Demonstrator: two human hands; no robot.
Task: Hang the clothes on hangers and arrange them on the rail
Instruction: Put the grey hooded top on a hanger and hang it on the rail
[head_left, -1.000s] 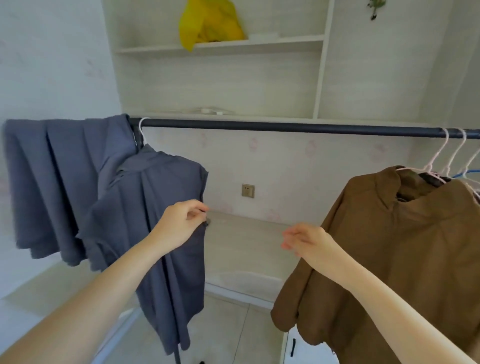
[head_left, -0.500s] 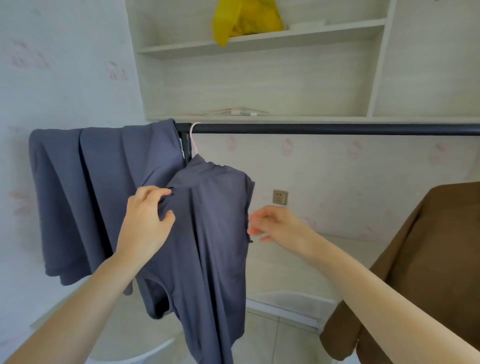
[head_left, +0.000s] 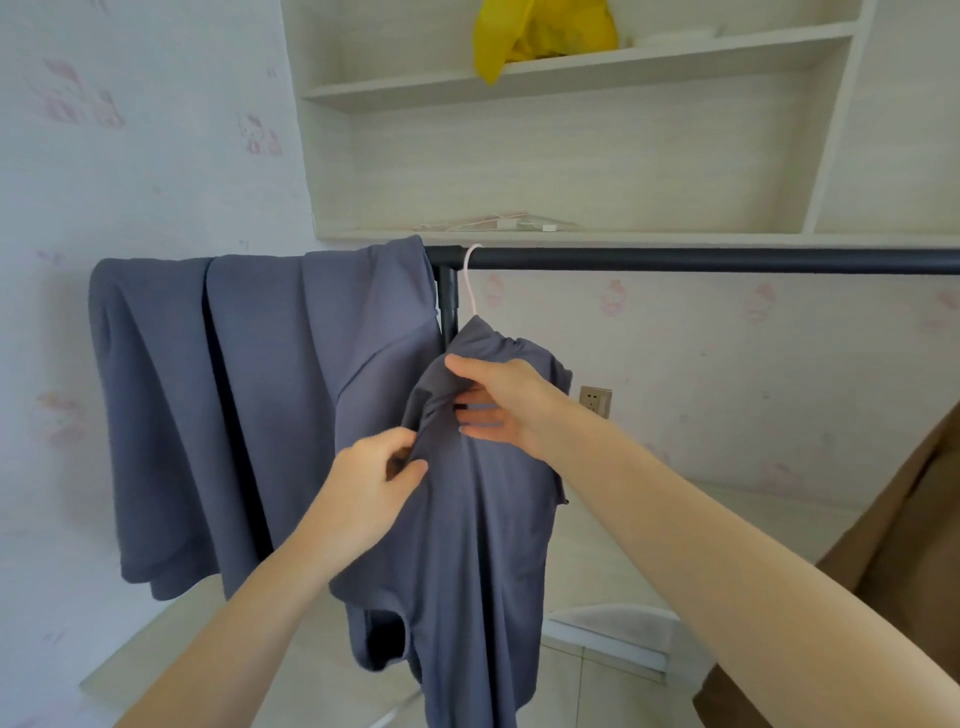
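— So, how do we expect this grey shirt (head_left: 483, 545) to handle? It hangs on a pale hanger (head_left: 470, 280) at the left end of the rail (head_left: 701, 259), just beside the upright post.

— Soft and light, we judge; it folds and bunches wherever we touch it. Our left hand (head_left: 371, 486) pinches a fold of cloth near the chest between thumb and curled fingers. Our right hand (head_left: 506, 402) has its thumb over the bunched shoulder and its fingers laid fairly straight along the cloth beneath.

— Where should we take hold?

— At the shoulder seams or collar, we think, so the cloth spreads over the hanger arms without slipping off.

— What can't we make out?

— The hanger's arms lie hidden inside the shirt. A second grey garment (head_left: 249, 415) drapes over the rail's end, hiding it. The brown garment (head_left: 904, 561) is cut off at the right edge.
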